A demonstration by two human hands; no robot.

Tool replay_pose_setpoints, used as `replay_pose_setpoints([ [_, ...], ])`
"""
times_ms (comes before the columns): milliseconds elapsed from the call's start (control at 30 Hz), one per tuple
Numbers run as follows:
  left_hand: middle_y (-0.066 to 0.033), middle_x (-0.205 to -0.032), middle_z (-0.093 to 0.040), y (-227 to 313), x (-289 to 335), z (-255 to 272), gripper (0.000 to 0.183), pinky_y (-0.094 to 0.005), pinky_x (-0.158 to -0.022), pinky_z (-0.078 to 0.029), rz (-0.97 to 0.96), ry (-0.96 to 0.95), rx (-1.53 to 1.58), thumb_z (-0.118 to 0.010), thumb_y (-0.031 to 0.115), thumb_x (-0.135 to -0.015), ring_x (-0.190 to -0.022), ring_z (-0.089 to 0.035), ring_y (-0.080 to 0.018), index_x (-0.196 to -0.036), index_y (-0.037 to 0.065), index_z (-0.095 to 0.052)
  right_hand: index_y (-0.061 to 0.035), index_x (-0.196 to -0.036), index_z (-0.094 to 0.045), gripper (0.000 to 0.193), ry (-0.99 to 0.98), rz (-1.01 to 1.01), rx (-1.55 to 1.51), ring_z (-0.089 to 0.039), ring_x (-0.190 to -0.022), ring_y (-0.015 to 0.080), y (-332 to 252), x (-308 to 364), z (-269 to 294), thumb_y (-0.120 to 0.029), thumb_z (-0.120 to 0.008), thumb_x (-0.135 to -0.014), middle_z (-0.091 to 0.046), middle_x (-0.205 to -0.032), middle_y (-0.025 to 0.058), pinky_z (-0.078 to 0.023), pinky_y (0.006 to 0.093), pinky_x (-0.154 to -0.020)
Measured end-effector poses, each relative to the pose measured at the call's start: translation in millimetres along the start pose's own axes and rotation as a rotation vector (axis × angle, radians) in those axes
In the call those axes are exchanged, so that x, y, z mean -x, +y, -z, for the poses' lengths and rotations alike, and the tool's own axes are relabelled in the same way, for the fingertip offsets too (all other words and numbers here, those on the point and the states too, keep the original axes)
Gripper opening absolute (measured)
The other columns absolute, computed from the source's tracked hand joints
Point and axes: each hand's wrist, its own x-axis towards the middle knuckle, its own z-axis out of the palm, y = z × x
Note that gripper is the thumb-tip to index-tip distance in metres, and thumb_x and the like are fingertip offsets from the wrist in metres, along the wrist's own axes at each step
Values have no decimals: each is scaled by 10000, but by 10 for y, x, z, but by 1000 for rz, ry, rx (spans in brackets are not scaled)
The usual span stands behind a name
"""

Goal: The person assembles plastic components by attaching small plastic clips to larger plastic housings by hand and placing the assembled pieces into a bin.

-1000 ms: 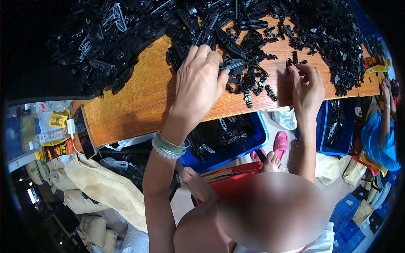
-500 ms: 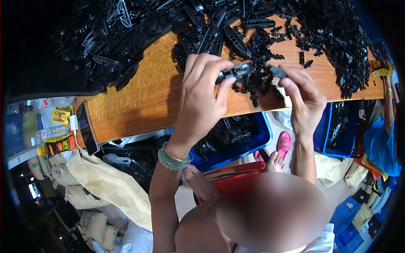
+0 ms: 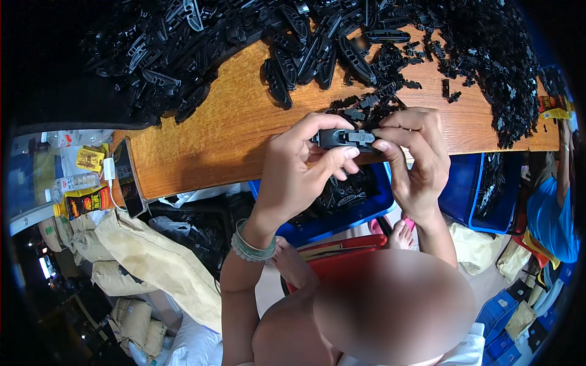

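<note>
Over the front edge of the table, my left hand (image 3: 292, 168) grips a black plastic housing (image 3: 330, 139) between thumb and fingers. A small dark grey plastic piece (image 3: 360, 138) sits against the housing's right end. My right hand (image 3: 421, 155) is closed at that end, its thumb and fingertips pinching there and partly covering it. Just behind the hands lies a pile of small black plastic pieces (image 3: 381, 100). Several long black oval housings (image 3: 278, 84) lie beyond my left hand.
A big heap of black housings (image 3: 226, 36) covers the back left of the wooden table (image 3: 213, 140); tiny parts (image 3: 488, 67) heap at the right. Blue bins (image 3: 342, 222) with black parts stand below. A person in a blue shirt (image 3: 552, 207) is at far right.
My hands have come together and nearer to me. The small grey piece in my right hand, apart from the housing before, is now against its right end.
</note>
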Motion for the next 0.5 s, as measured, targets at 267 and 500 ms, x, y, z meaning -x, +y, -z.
replay_pose_setpoints([
  [267,-111,-870,-654,0,71,12,155,-258,-648,-512,-187,45,-190,-640,34,-745,-771,-655,-180,-896,10,-613,14,-918,-650,225,-197,-459,-485,-599,-713,153,-95,61,36,-50,-715,-712,-627,-851,95,-476,259,-643],
  [500,-139,-894,-616,50,66,62,196,-228,-658,-510,-257,-113,-286,-607,-68,-764,-733,-629,-137,-956,-56,-568,53,-961,-630,261,-243,-509,-477,-554,-792,148,-155,157,99,-11,-703,-718,-620,-904,116,-433,252,-685],
])
